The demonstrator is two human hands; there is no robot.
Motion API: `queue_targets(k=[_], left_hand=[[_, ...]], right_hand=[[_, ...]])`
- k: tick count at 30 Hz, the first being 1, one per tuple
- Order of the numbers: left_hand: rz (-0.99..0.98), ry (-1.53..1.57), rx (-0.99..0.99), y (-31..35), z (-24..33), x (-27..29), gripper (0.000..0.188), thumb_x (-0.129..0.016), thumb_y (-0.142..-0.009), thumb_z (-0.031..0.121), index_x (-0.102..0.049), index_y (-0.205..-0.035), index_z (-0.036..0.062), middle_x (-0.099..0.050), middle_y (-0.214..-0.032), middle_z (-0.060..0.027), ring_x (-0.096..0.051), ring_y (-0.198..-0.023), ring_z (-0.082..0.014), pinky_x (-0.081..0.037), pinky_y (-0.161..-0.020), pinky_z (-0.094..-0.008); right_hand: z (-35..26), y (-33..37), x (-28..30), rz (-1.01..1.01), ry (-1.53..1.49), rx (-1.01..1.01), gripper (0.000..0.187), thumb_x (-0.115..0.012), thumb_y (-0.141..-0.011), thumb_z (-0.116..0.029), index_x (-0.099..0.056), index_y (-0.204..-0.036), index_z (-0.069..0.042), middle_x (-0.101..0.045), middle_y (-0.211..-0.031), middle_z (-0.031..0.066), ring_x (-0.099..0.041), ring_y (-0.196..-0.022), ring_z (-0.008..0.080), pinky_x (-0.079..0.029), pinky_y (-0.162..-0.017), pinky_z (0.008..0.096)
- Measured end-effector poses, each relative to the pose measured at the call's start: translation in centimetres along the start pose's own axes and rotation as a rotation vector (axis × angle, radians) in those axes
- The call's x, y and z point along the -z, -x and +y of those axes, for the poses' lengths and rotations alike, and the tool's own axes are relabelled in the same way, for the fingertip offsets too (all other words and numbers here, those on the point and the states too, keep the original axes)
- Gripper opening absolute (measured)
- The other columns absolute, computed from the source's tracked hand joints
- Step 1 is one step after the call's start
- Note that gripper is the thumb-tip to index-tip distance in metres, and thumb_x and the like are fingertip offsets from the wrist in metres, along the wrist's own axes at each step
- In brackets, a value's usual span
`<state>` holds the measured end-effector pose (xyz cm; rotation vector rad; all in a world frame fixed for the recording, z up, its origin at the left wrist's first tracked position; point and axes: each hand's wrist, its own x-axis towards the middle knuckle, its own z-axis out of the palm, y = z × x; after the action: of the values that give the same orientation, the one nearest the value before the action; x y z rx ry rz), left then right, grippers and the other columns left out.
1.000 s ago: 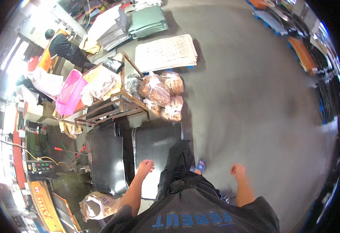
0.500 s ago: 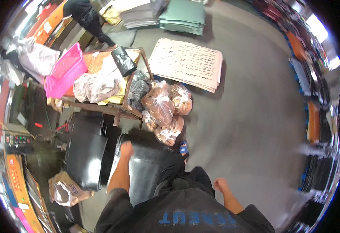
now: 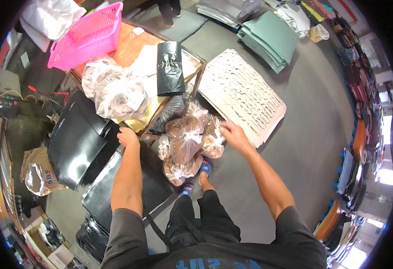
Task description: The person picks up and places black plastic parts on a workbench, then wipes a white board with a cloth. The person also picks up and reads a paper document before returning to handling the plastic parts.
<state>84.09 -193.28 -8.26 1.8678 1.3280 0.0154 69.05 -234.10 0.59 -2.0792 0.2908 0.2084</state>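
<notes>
My left hand (image 3: 128, 136), its fingers curled in, is by the near edge of a low wooden-topped table (image 3: 146, 32); I cannot tell whether it touches the table. My right hand (image 3: 233, 134), also curled and with nothing visible in it, is out in front, between the knotted clear plastic bags of brown pieces (image 3: 186, 141) and a stack of pale sheets with rows of cut-out slits (image 3: 246, 94). On the table lie a black plastic roll (image 3: 170, 67), clear bags of pale pieces (image 3: 121, 95) and a pink plastic basket (image 3: 86, 36).
Glossy black sheets (image 3: 77, 139) lie at the left, with more (image 3: 111, 188) beside my legs. A brown paper sack (image 3: 39, 170) stands far left. Green sheets (image 3: 269, 39) are stacked at the back. A person's legs (image 3: 168, 11) show beyond the table. Piled materials (image 3: 360, 130) line the right.
I have moved closer to the table and bags, and the view has turned left. Both my hands have come up and forward, the right one now nearer the bags. The other person shows less.
</notes>
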Motion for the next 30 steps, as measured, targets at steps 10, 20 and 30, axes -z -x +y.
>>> queue_targets(k=[10,20,30], left_hand=[[0.166,-0.314,-0.012,1.3,0.6,-4.4,0.064,-0.030,-0.102,0.063,-0.061,-0.128,0.0130,-0.068,-0.123,-0.0228,-0.064,-0.112,-0.0463,-0.051,-0.094,-0.0548],[0.161,-0.421,0.039,1.8,1.8,-4.3,0.052,-0.052,-0.095,0.055,-0.060,-0.123,0.0120,-0.070,-0.120,-0.0187,-0.065,-0.111,-0.0423,-0.051,-0.092,-0.0526],[0.097,-0.452,0.092,1.5,1.8,-4.0,0.049,-0.062,-0.090,0.049,-0.057,-0.126,0.0158,-0.072,-0.115,-0.0194,-0.068,-0.106,-0.0432,-0.052,-0.088,-0.0523]], right_hand=[[-13.6,-30.1,-4.6,-0.184,0.198,0.468,0.028,-0.062,-0.093,-0.016,-0.072,-0.115,-0.002,-0.075,-0.105,0.0171,-0.071,-0.096,0.0298,-0.055,-0.089,0.0377],[-18.6,-44.8,-14.2,-0.397,0.799,0.706,0.040,-0.062,-0.081,-0.008,-0.076,-0.116,-0.018,-0.072,-0.112,0.0126,-0.061,-0.115,0.0356,-0.051,-0.097,0.0440],[-19.2,-46.5,-14.0,-0.499,0.684,0.745,0.013,-0.067,-0.080,-0.013,-0.075,-0.091,-0.013,-0.074,-0.101,0.0117,-0.068,-0.099,0.0325,-0.054,-0.086,0.0430]])
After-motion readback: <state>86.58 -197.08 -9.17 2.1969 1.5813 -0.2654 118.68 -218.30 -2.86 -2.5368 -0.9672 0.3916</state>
